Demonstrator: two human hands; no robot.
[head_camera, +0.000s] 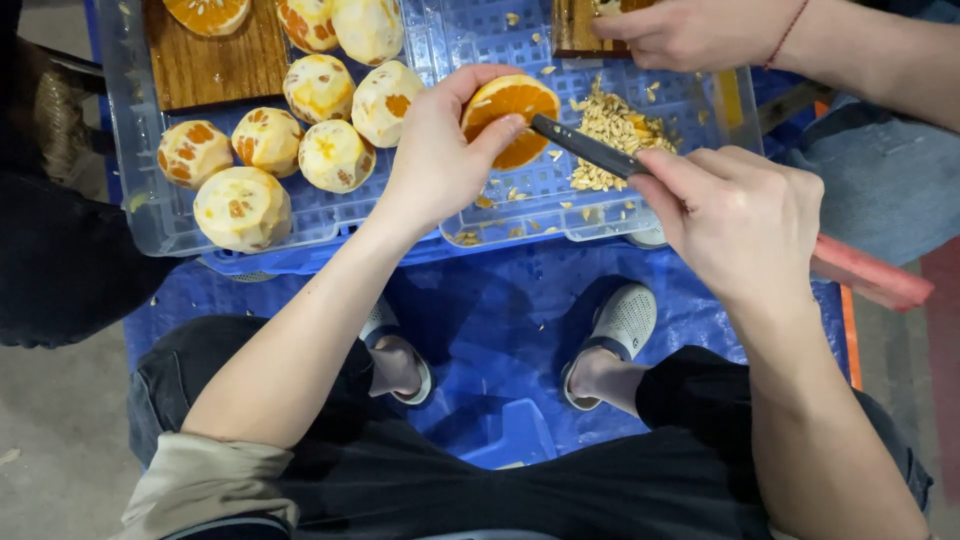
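My left hand (437, 158) grips a halved orange (512, 112) with its cut face turned up, over a clear plastic tray (150, 215). My right hand (735, 218) holds a thin dark tool (585, 149) whose tip touches the cut face of the orange. A heap of pale seeds (612, 135) lies in the tray just right of the orange. Several peeled oranges (245, 207) lie in the left part of the tray.
A wooden board (215, 68) with a cut orange half (208, 14) rests at the tray's back left. Another person's hand (685, 32) reaches in at the top right on a second wooden board (574, 27). A blue crate (480, 250) carries the tray; my feet stand on blue sheeting (500, 320).
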